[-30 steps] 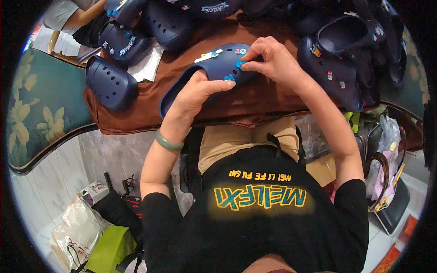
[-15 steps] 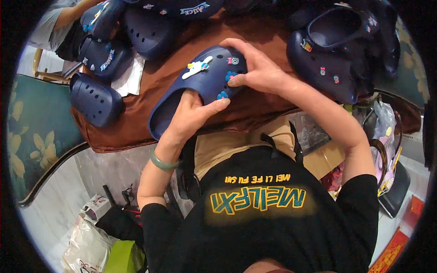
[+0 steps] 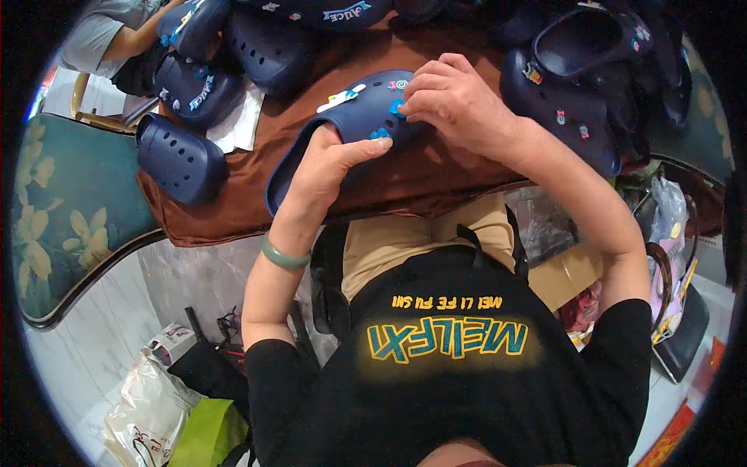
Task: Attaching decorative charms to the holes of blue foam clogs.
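A navy clog (image 3: 367, 109) is held up over the brown cloth, its toe pointing away and to the right. My left hand (image 3: 323, 167) reaches into its opening, with the thumb outside on the upper, so the hand is closed on the clog. Fingers bent together, my right hand (image 3: 463, 105) is at the toe, pinching at a blue flower-like charm (image 3: 397, 107). A second blue charm (image 3: 380, 134) sits beside my left thumb. The upper also bears a white figure charm (image 3: 341, 98) and a pink-and-white candy charm (image 3: 397, 85).
Brown cloth (image 3: 194, 226) covers the table. An undecorated navy clog (image 3: 180, 159) lies left, near white paper (image 3: 241, 121) and more clogs. Decorated clogs (image 3: 560, 117) are piled right. Another person's arm (image 3: 144, 35) shows at far left. Bags (image 3: 148, 412) stand lower left.
My right hand has let go of the toe's edge and drawn its fingers in at the blue charm. My left hand keeps its hold on the clog. The whole view has shifted slightly.
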